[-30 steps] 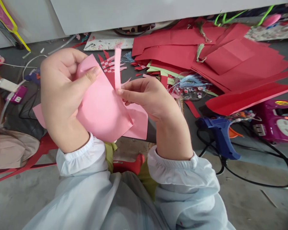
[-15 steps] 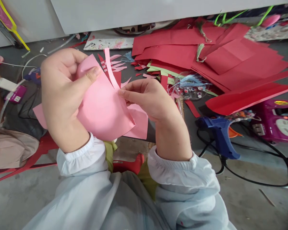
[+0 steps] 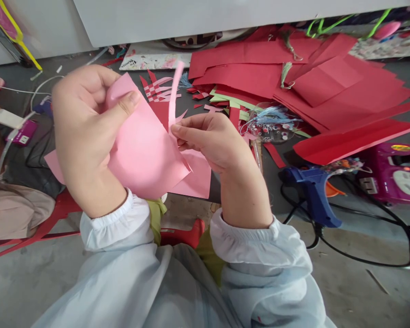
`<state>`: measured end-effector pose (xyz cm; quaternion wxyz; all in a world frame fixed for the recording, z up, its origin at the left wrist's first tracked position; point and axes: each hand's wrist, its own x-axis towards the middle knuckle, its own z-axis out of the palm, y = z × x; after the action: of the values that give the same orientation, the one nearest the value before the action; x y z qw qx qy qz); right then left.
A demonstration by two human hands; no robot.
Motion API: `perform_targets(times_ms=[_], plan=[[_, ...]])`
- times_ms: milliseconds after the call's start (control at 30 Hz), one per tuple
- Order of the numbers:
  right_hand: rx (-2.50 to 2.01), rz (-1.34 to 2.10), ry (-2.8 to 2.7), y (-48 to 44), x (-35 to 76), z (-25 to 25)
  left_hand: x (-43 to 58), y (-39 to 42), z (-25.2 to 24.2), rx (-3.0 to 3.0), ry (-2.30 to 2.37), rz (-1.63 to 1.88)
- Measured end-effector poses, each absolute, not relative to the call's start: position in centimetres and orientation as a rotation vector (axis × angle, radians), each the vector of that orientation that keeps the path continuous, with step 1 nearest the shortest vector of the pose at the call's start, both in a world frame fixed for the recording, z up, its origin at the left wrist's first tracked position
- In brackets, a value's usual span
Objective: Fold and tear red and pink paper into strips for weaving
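Observation:
My left hand (image 3: 89,123) grips a curved sheet of pink paper (image 3: 146,155) near its top, thumb on the front face. At the sheet's right edge, my right hand (image 3: 215,141) pinches the lower part of a narrow pink strip (image 3: 173,98) between thumb and forefinger. The strip points upward, its top blurred, and stands apart from the sheet's upper edge. Whether it still joins the sheet under my fingers cannot be made out. Beyond the hands lies a red and pink woven paper piece (image 3: 157,93). Another pink paper (image 3: 198,175) lies behind the held sheet.
Red paper sheets (image 3: 335,86) spread across the back right. Blue tassels (image 3: 271,116) rest by a dish of small beads. A blue glue gun (image 3: 309,191) and its black cable are at the right, beside a purple power strip (image 3: 392,175). A person's arm shows at far left.
The pink strip has swung away from the sheet's edge to the right and now stands more upright. My left hand has shifted slightly left with the sheet.

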<state>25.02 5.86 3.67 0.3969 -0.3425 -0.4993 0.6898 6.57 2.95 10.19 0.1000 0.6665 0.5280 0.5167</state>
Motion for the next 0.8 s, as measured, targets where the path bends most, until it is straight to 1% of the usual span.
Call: perform_targets(times_ms=[133, 367, 567, 800], plan=[[-0.833, 1.698, -1.366, 6.0, 25.1, 3.4, 6.5, 2.5, 10.4, 1.932, 1.659, 1.453], [-0.844, 1.662, -1.501, 5.8, 25.6, 3.5, 6.1, 3.6, 9.7, 1.921, 1.516, 1.634], [-0.924, 1.547, -1.514, 5.5, 25.2, 3.7, 5.8, 3.7, 9.6, 1.969, 1.525, 1.597], [-0.953, 1.55, -1.509, 5.5, 25.0, 3.5, 5.9, 3.6, 9.6, 2.007, 1.532, 1.575]])
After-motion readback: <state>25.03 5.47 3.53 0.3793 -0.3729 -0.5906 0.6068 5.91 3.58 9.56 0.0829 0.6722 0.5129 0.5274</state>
